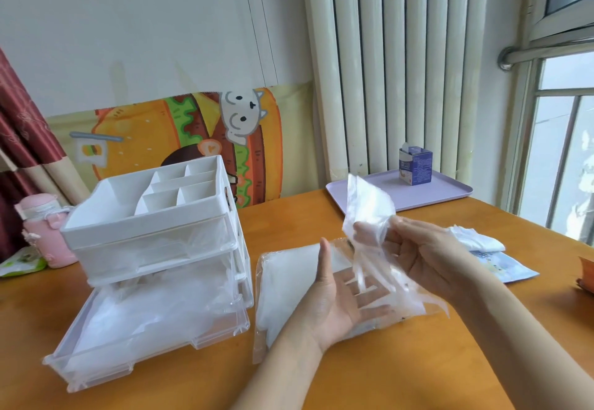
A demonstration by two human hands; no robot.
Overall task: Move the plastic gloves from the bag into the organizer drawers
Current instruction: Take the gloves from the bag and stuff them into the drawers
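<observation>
A clear bag of plastic gloves (283,284) lies flat on the wooden table, right of the white organizer (154,232). The organizer's bottom drawer (154,342) is pulled out and holds crumpled clear gloves. My right hand (427,255) pinches a bunch of clear plastic gloves (366,213) lifted above the bag. My left hand (340,297) is held palm up under the hanging gloves, fingers straight, the film draping over its fingers.
A lilac tray (450,191) with a small blue carton (415,167) stands at the back right. A blue-white packet (501,265) lies right of my hands. A pink bottle (48,229) stands left of the organizer. A radiator and window are behind.
</observation>
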